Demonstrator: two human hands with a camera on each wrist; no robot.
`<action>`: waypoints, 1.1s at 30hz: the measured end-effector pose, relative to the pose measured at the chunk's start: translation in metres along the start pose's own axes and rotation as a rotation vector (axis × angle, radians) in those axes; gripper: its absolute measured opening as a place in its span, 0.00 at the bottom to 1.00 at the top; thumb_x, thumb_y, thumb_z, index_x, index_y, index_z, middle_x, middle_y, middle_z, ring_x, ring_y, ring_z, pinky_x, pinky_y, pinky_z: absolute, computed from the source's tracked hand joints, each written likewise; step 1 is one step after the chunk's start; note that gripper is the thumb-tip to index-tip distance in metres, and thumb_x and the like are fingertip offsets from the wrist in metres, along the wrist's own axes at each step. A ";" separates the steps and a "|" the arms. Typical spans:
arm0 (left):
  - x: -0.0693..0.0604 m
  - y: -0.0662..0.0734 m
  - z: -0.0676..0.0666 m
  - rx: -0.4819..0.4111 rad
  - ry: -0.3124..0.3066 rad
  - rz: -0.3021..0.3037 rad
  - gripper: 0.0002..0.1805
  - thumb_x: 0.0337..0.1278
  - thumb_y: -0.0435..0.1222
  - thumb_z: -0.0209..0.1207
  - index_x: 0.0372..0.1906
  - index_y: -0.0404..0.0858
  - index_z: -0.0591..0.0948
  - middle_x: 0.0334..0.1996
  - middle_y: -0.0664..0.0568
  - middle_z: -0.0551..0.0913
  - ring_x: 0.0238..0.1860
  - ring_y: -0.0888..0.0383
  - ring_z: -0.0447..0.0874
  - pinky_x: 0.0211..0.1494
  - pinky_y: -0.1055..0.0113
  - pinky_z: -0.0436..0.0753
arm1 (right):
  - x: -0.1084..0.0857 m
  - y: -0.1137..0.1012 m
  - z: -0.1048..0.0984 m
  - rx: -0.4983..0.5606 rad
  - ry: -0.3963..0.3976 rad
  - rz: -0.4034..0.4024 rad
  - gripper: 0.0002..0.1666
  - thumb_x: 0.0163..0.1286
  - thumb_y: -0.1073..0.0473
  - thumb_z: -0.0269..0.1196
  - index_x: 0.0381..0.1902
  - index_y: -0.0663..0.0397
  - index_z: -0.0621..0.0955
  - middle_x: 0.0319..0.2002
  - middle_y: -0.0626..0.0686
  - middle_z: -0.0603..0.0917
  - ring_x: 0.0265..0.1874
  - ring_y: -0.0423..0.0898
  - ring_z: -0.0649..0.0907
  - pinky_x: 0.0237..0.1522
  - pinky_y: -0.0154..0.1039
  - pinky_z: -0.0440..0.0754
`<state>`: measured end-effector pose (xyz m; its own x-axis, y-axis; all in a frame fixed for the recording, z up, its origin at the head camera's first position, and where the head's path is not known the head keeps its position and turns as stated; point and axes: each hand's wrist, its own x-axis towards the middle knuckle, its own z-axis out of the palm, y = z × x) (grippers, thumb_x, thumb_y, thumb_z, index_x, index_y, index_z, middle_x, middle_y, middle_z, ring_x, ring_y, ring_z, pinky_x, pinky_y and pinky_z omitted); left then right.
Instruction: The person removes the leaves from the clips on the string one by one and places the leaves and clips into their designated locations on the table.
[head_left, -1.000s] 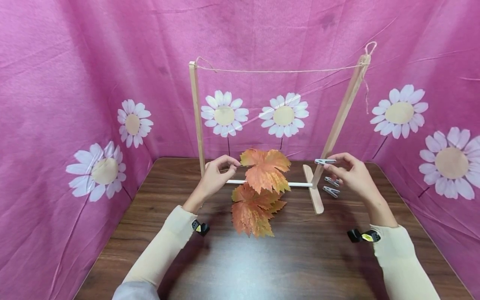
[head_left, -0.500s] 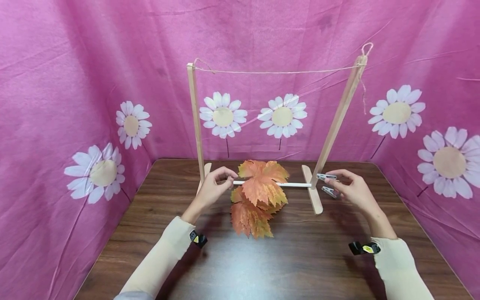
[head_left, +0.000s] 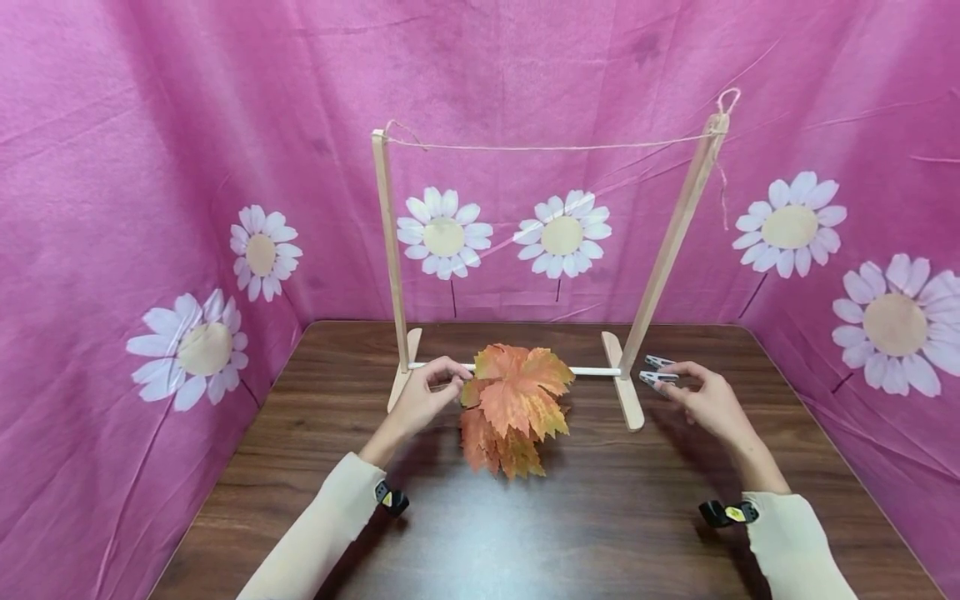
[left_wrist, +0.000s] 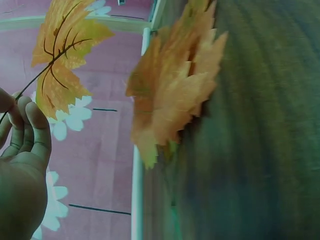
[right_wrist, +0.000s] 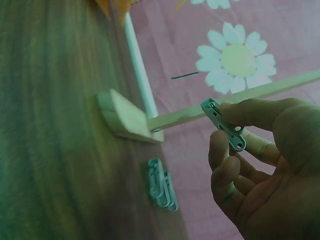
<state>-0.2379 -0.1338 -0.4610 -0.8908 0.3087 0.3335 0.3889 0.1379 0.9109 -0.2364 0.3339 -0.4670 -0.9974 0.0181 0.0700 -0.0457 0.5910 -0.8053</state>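
My left hand (head_left: 429,392) pinches the thin dark stem of an orange-yellow artificial maple leaf (left_wrist: 65,60), which is held above the table. Beneath it, more orange leaves (left_wrist: 175,85) lie overlapping on the table, partly covered by the held leaf in the head view. My right hand (head_left: 708,400) pinches a small pale grey clothespin (right_wrist: 222,125) between thumb and fingers, right of the wooden stand. Two more clothespins (right_wrist: 162,185) lie on the table under that hand; in the head view one is hidden.
A wooden stand has two upright posts (head_left: 678,242), a white crossbar (head_left: 596,372) low down and a twine line (head_left: 555,148) strung between the tops. It stands on the dark wood table (head_left: 480,533). Pink curtains (head_left: 480,67) with printed daisies surround the table.
Both hands have moved down: the left lowers its leaf toward the leaves on the table, the right lowers its clothespin close to the others. Both grips stay the same.
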 end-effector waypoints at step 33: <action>-0.024 -0.038 0.001 0.441 -0.126 0.037 0.08 0.56 0.25 0.64 0.39 0.34 0.88 0.35 0.51 0.86 0.34 0.60 0.81 0.40 0.70 0.83 | -0.004 0.040 0.022 -0.027 -0.053 0.064 0.25 0.73 0.55 0.71 0.59 0.67 0.80 0.23 0.50 0.83 0.19 0.40 0.79 0.17 0.38 0.78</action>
<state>-0.2310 -0.1456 -0.5039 -0.8496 0.4288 0.3072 0.5071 0.5037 0.6994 -0.2349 0.3402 -0.5124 -0.9998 0.0137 -0.0129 0.0186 0.6113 -0.7912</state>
